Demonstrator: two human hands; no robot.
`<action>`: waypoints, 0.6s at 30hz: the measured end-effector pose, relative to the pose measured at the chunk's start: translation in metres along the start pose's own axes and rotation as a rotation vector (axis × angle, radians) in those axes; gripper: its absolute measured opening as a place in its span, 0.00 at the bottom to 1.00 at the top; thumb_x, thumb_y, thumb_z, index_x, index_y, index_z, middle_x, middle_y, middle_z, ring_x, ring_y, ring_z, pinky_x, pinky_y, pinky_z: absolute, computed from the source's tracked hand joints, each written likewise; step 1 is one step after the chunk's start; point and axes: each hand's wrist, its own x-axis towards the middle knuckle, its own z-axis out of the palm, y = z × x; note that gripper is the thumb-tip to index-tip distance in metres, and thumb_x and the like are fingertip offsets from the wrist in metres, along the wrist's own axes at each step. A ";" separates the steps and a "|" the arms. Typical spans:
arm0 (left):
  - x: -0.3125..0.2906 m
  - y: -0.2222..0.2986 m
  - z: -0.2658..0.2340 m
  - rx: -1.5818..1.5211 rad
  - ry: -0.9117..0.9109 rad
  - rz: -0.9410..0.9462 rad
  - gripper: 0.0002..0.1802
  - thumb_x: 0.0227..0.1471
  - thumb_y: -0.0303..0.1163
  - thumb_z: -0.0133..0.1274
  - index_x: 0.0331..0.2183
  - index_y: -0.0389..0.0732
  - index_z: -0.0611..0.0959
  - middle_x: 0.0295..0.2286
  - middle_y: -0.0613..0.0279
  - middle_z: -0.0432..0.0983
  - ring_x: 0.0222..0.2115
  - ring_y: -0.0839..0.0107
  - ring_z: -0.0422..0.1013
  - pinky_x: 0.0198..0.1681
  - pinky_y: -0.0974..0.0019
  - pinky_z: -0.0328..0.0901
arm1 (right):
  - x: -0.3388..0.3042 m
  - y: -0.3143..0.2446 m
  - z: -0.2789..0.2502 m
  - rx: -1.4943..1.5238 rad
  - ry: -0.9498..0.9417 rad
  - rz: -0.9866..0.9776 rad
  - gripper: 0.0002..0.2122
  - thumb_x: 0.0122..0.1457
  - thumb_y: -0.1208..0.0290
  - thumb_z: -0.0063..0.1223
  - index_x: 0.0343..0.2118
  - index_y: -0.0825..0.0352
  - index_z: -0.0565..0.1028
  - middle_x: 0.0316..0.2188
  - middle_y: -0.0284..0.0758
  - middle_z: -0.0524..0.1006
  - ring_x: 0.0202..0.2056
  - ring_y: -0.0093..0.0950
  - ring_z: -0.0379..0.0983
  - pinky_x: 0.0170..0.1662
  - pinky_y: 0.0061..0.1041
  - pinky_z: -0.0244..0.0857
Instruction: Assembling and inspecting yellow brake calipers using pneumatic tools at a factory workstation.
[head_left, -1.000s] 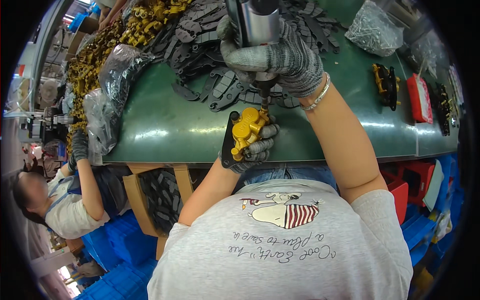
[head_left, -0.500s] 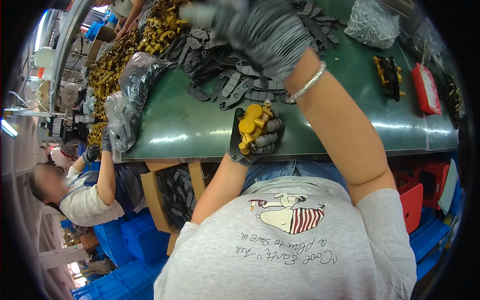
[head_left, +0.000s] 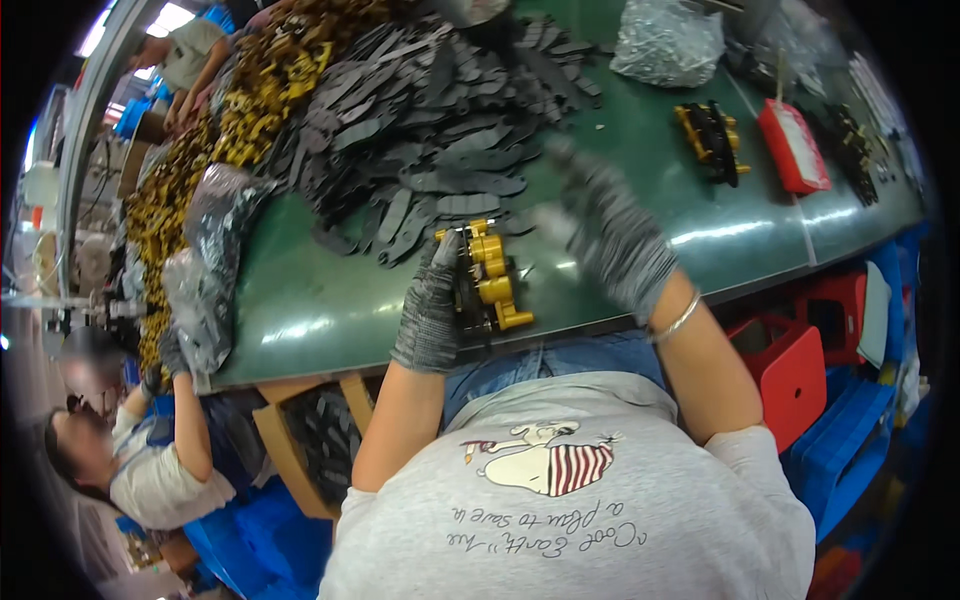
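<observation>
A gold brake caliper [head_left: 492,268] with dark brake pads along its side stands near the table's front edge. My left hand [head_left: 430,310], in a grey knitted glove, is closed around its left side, thumb near the top. To the right of it, over the table, my gloved right hand [head_left: 625,240] is apart from the caliper. Its fingers and thumb are stretched out and spread, smeared by motion at the tips, with nothing visible between them. Beyond both hands lies a large heap of dark brake pads [head_left: 440,150].
Gold calipers [head_left: 270,110] are piled at the left, beside plastic bags [head_left: 200,290]. A finished-looking gold caliper [head_left: 712,140], a red box [head_left: 793,150] and a clear bag of metal parts [head_left: 668,42] rest at the right. Co-workers [head_left: 160,450] sit at the left; red stools [head_left: 785,385] stand below.
My right hand has come back from over the pad heap toward me and lowered beside the caliper. My left hand has turned the caliper, so its dark pad side now faces left.
</observation>
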 end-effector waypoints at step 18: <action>0.027 -0.008 0.060 0.781 -0.056 0.338 0.21 0.52 0.32 0.47 0.48 0.38 0.70 0.46 0.55 0.66 0.39 0.70 0.69 0.41 0.67 0.67 | 0.020 0.034 -0.107 -1.162 0.573 0.037 0.24 0.45 0.73 0.54 0.48 0.63 0.67 0.43 0.41 0.68 0.44 0.33 0.65 0.50 0.27 0.60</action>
